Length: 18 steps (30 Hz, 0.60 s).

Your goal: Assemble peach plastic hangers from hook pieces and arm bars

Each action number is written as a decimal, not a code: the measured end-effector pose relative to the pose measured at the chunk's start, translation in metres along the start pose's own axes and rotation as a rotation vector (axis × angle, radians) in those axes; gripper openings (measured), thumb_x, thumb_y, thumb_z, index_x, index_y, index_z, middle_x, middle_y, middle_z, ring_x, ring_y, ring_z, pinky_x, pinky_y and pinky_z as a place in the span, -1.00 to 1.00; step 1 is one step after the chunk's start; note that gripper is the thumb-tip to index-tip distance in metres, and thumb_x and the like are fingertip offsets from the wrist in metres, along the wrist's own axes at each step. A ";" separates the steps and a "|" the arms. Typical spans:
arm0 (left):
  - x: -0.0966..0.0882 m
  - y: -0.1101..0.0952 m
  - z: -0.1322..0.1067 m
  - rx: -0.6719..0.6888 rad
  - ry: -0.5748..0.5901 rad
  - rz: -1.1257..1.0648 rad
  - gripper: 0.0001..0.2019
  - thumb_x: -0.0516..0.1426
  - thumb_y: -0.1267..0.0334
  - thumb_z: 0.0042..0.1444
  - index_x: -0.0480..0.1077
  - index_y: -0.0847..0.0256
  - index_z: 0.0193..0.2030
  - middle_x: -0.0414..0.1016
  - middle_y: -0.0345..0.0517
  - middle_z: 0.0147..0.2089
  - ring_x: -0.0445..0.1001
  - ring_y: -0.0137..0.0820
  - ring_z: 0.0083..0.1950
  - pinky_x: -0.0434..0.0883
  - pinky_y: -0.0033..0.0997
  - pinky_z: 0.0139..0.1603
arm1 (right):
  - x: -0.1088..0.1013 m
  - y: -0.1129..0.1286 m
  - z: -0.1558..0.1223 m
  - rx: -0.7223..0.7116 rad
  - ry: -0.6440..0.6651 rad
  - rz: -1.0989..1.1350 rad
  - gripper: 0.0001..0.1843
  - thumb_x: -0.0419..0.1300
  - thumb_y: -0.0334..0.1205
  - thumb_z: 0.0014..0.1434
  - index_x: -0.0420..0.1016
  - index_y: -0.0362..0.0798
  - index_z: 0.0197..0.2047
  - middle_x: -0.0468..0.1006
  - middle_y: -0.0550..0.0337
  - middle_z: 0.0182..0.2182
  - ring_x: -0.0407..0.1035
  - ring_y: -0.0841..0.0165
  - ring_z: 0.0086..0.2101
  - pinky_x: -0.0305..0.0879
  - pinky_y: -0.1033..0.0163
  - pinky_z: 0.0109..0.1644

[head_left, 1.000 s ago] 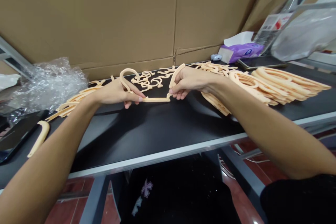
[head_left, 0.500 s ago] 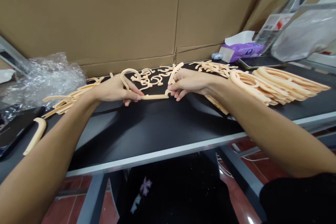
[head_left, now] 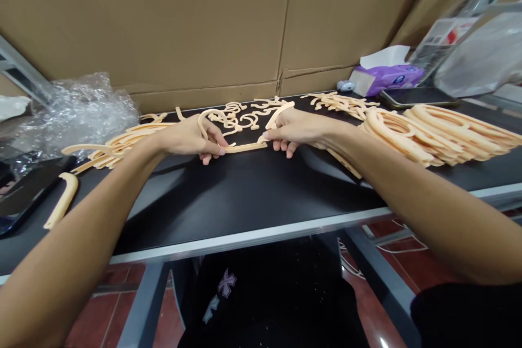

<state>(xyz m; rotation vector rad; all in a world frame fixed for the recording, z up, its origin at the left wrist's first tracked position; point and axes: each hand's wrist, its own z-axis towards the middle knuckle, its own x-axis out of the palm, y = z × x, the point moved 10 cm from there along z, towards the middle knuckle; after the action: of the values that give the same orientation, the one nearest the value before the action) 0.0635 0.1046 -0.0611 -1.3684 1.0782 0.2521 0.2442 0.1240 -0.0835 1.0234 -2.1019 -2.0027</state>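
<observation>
A cream plastic folding clothes hanger point(head_left: 247, 148) is held level over the black table between both hands. My left hand point(head_left: 193, 138) is closed on its left end, thumb on top, with a curved hook part arching over the fingers. Pinched in my right hand point(head_left: 299, 131) is the hanger's other end, where a short arm rises and slants to the right. My palms hide part of it. Behind the hands lie several loose hooks point(head_left: 232, 114). Beside my left forearm is a pile of cream hanger pieces point(head_left: 132, 138).
Stacked hangers point(head_left: 403, 138) and thin loose pieces point(head_left: 342, 103) lie on the right. Further back are a phone point(head_left: 420, 97) and a purple tissue pack point(head_left: 391, 79). Bubble wrap point(head_left: 89, 109), a dark device point(head_left: 35, 187) and a curved piece point(head_left: 63, 201) are at left. Cardboard point(head_left: 183, 22) stands behind.
The slanting arm in my right hand leans further to the right than before. Both hands keep their grip on the hanger. The whole view has shifted slightly.
</observation>
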 end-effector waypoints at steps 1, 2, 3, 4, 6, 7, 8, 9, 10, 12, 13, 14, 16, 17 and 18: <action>0.001 0.001 0.000 -0.012 0.003 -0.009 -0.81 0.40 0.13 -0.07 0.67 0.16 -0.34 0.64 -0.08 -0.45 0.54 -0.36 -0.54 0.46 -0.45 -0.48 | 0.000 0.000 -0.001 0.019 -0.018 -0.011 -0.64 0.53 -0.24 0.19 0.51 -0.06 -0.54 0.52 0.10 -0.61 0.40 0.41 -0.62 0.44 0.33 -0.63; 0.002 0.002 0.000 -0.024 0.004 -0.016 -0.82 0.39 0.14 -0.07 0.66 0.17 -0.35 0.63 -0.09 -0.46 0.54 -0.36 -0.54 0.46 -0.45 -0.48 | -0.001 -0.002 -0.001 0.043 -0.039 -0.015 -0.63 0.52 -0.26 0.20 0.49 -0.06 -0.54 0.52 0.10 -0.60 0.40 0.40 -0.60 0.47 0.31 -0.61; 0.002 0.002 0.000 -0.033 0.005 -0.022 -0.83 0.39 0.16 -0.08 0.66 0.16 -0.36 0.62 -0.10 -0.46 0.54 -0.36 -0.54 0.45 -0.45 -0.47 | -0.002 -0.003 -0.002 0.070 -0.053 -0.011 -0.63 0.53 -0.26 0.19 0.48 -0.06 -0.53 0.52 0.10 -0.58 0.41 0.39 -0.58 0.51 0.28 -0.58; 0.003 0.002 0.000 -0.042 0.003 -0.029 -0.84 0.39 0.17 -0.09 0.65 0.16 -0.37 0.61 -0.11 -0.47 0.54 -0.36 -0.54 0.45 -0.45 -0.47 | -0.003 -0.005 -0.002 0.088 -0.061 0.003 -0.64 0.54 -0.26 0.18 0.48 -0.05 -0.52 0.52 0.10 -0.57 0.41 0.39 -0.56 0.53 0.26 -0.56; 0.003 0.001 0.000 -0.056 -0.003 -0.040 -0.85 0.39 0.19 -0.11 0.65 0.16 -0.37 0.59 -0.13 -0.50 0.53 -0.36 -0.55 0.45 -0.44 -0.46 | -0.003 -0.007 -0.001 0.093 -0.050 0.048 -0.66 0.56 -0.25 0.14 0.49 -0.05 -0.49 0.53 0.12 -0.56 0.43 0.38 -0.53 0.56 0.25 -0.54; 0.003 0.001 -0.001 -0.061 -0.004 -0.047 -0.85 0.40 0.19 -0.11 0.64 0.16 -0.38 0.58 -0.13 -0.51 0.52 -0.35 -0.55 0.44 -0.43 -0.46 | -0.003 -0.007 0.000 0.085 -0.040 0.072 -0.66 0.57 -0.24 0.12 0.50 -0.05 -0.49 0.53 0.12 -0.56 0.43 0.38 -0.53 0.56 0.26 -0.54; 0.003 0.001 -0.001 -0.064 -0.003 -0.054 -0.85 0.40 0.20 -0.12 0.64 0.16 -0.38 0.58 -0.13 -0.52 0.52 -0.35 -0.55 0.45 -0.42 -0.46 | -0.003 -0.008 0.001 0.078 -0.028 0.089 -0.66 0.58 -0.23 0.11 0.51 -0.06 -0.48 0.54 0.12 -0.56 0.43 0.38 -0.52 0.56 0.26 -0.54; 0.003 0.000 -0.001 -0.064 -0.002 -0.061 -0.85 0.40 0.20 -0.12 0.64 0.16 -0.38 0.58 -0.12 -0.52 0.52 -0.34 -0.55 0.45 -0.41 -0.45 | -0.003 -0.008 0.001 0.078 -0.023 0.098 -0.66 0.58 -0.23 0.10 0.51 -0.06 -0.48 0.54 0.11 -0.56 0.43 0.38 -0.52 0.57 0.25 -0.54; 0.003 0.000 -0.001 -0.063 -0.001 -0.066 -0.85 0.40 0.20 -0.12 0.64 0.17 -0.38 0.58 -0.12 -0.52 0.52 -0.34 -0.54 0.46 -0.41 -0.45 | -0.004 -0.009 0.000 0.085 -0.027 0.099 -0.66 0.58 -0.23 0.10 0.50 -0.06 -0.48 0.53 0.11 -0.55 0.43 0.38 -0.52 0.57 0.25 -0.53; 0.004 0.000 -0.002 -0.066 0.004 -0.069 -0.86 0.40 0.21 -0.11 0.64 0.18 -0.38 0.59 -0.09 -0.51 0.53 -0.33 -0.54 0.47 -0.39 -0.44 | -0.005 -0.010 -0.002 0.115 -0.044 0.091 -0.66 0.58 -0.24 0.12 0.50 -0.05 -0.47 0.53 0.12 -0.54 0.43 0.38 -0.51 0.58 0.24 -0.51; 0.004 0.000 -0.002 -0.071 0.005 -0.068 -0.86 0.40 0.21 -0.10 0.64 0.18 -0.38 0.59 -0.09 -0.52 0.54 -0.32 -0.53 0.47 -0.38 -0.43 | -0.005 -0.009 -0.003 0.131 -0.054 0.085 -0.67 0.57 -0.25 0.13 0.50 -0.05 -0.46 0.54 0.12 -0.53 0.43 0.38 -0.50 0.58 0.23 -0.50; 0.004 0.001 -0.002 -0.079 0.004 -0.065 -0.85 0.41 0.21 -0.09 0.65 0.19 -0.37 0.59 -0.08 -0.52 0.54 -0.32 -0.53 0.48 -0.37 -0.43 | -0.005 -0.009 -0.005 0.144 -0.065 0.079 -0.68 0.55 -0.27 0.15 0.49 -0.05 -0.46 0.54 0.11 -0.52 0.43 0.37 -0.49 0.59 0.22 -0.49; 0.004 0.003 -0.002 -0.092 0.003 -0.062 -0.85 0.42 0.21 -0.08 0.65 0.20 -0.36 0.59 -0.06 -0.52 0.55 -0.31 -0.52 0.49 -0.36 -0.43 | -0.005 -0.007 -0.008 0.165 -0.090 0.060 -0.69 0.50 -0.31 0.21 0.48 -0.06 -0.46 0.54 0.10 -0.51 0.43 0.37 -0.49 0.58 0.21 -0.49; 0.003 0.003 -0.002 -0.094 0.004 -0.064 -0.84 0.42 0.21 -0.08 0.65 0.20 -0.35 0.59 -0.06 -0.51 0.56 -0.30 -0.52 0.49 -0.36 -0.43 | -0.005 -0.006 -0.009 0.171 -0.099 0.047 -0.69 0.46 -0.33 0.25 0.47 -0.06 -0.46 0.54 0.10 -0.50 0.43 0.37 -0.49 0.57 0.22 -0.49; 0.003 0.004 -0.002 -0.092 0.006 -0.069 -0.84 0.42 0.22 -0.08 0.66 0.21 -0.35 0.59 -0.05 -0.51 0.56 -0.30 -0.51 0.49 -0.37 -0.43 | -0.004 -0.005 -0.010 0.174 -0.103 0.034 -0.68 0.41 -0.35 0.30 0.46 -0.07 -0.46 0.52 0.10 -0.50 0.42 0.38 -0.49 0.57 0.22 -0.48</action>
<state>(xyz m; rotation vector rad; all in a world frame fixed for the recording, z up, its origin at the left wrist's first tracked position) 0.0619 0.1028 -0.0656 -1.4865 1.0326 0.2498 0.2542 0.1179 -0.0847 0.9183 -2.3651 -1.9253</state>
